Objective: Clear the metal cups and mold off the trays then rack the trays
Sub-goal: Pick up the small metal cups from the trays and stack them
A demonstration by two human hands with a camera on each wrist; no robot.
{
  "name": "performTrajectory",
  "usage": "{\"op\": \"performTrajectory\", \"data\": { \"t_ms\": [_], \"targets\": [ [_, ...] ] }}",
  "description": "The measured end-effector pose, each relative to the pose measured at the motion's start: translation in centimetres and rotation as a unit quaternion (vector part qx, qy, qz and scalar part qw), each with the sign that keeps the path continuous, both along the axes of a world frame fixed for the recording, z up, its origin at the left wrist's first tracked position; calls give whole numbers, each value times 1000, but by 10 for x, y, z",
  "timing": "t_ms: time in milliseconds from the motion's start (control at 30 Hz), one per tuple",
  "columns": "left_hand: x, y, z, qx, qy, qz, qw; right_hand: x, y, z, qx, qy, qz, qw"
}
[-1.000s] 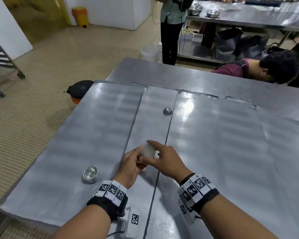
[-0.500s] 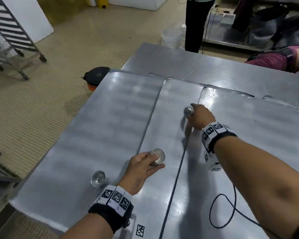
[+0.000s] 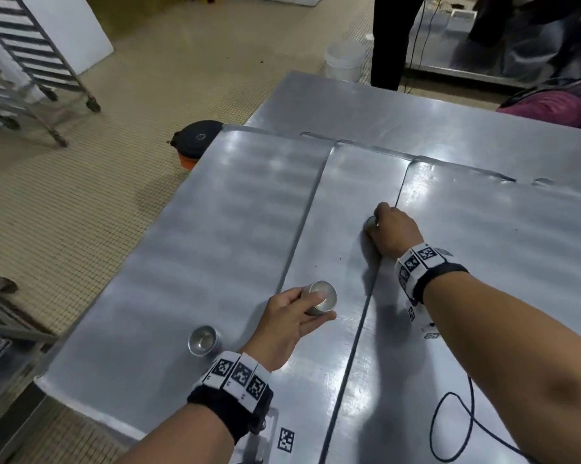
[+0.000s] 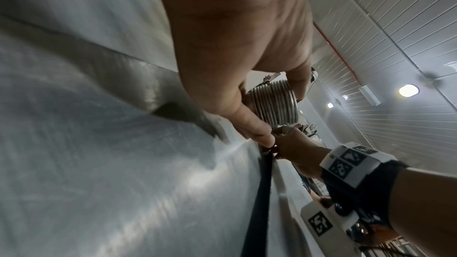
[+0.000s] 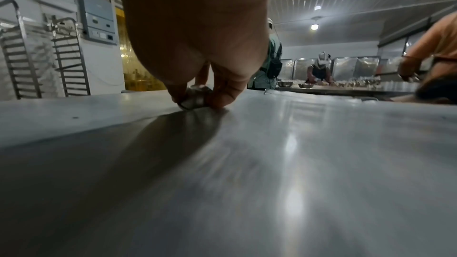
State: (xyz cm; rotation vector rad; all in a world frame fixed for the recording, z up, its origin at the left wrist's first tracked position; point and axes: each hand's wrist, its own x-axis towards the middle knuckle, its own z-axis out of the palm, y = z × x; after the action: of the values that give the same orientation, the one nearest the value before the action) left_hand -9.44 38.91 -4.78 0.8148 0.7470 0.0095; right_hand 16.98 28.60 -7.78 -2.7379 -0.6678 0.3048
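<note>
Several flat metal trays [image 3: 235,229] lie side by side on the steel table. My left hand [image 3: 292,316] grips a nested stack of metal cups [image 3: 320,298], seen as stacked rims [image 4: 274,103] in the left wrist view. A single metal cup [image 3: 203,340] stands on the left tray, just left of that hand. Farther out, my right hand [image 3: 387,229] pinches a small metal cup [image 3: 371,222] that sits on the middle tray; its fingers [image 5: 227,93] close round the cup [image 5: 195,98]. Most of that cup is hidden under the hand.
Wheeled tray racks [image 3: 31,61] stand on the tiled floor at far left. A black and orange round object [image 3: 195,144] lies on the floor by the table's far left corner. A white bucket [image 3: 344,63] and a standing person [image 3: 396,38] are beyond. A cable [image 3: 449,426] loops near right.
My hands have parted: the right one reached out to the far cup and now pinches it, while the left keeps the cup stack near the single cup. The head view has moved closer.
</note>
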Motion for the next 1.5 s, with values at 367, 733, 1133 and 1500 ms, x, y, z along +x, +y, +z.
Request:
{"op": "performTrajectory", "data": {
  "t_ms": [367,733,1133,1500],
  "targets": [
    [-11,-14,14,18,-13,25,999,-113,-56,21,99,8,-32,995],
    [-32,-40,8,23,-7,18,1000,-180,-121,23,66,27,-8,997],
    [-44,-42,12,32,-7,31,999,-214,-97,53,218,31,61,974],
    [-49,-41,28,-15,-18,17,1000,-230,-64,53,197,32,129,971]
  ]
}}
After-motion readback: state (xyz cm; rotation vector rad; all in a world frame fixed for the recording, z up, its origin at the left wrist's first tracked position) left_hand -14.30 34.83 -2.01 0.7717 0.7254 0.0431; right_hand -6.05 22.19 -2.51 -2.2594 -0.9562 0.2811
